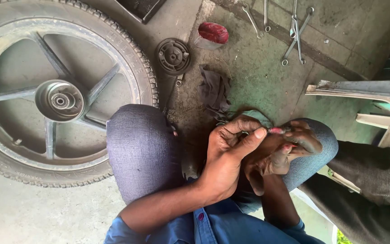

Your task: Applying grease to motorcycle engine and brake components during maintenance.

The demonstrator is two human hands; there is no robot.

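Note:
My left hand (231, 153) and my right hand (285, 151) meet between my knees, above the concrete floor. Together they pinch a small reddish part (277, 130) at the fingertips. The left thumb and forefinger press on its left end, and the right fingers curl around its right end. A bit of green cloth (256, 115) shows just behind the fingers. Grease darkens both hands. What the small part is exactly cannot be made out.
A motorcycle wheel with tyre (55, 90) lies flat at the left. A round brake plate (173, 56), a dark rag (214, 90), a red-lidded tub (211, 35) and several spanners (294, 31) lie on the floor ahead. A plastic chair (384, 104) stands at the right.

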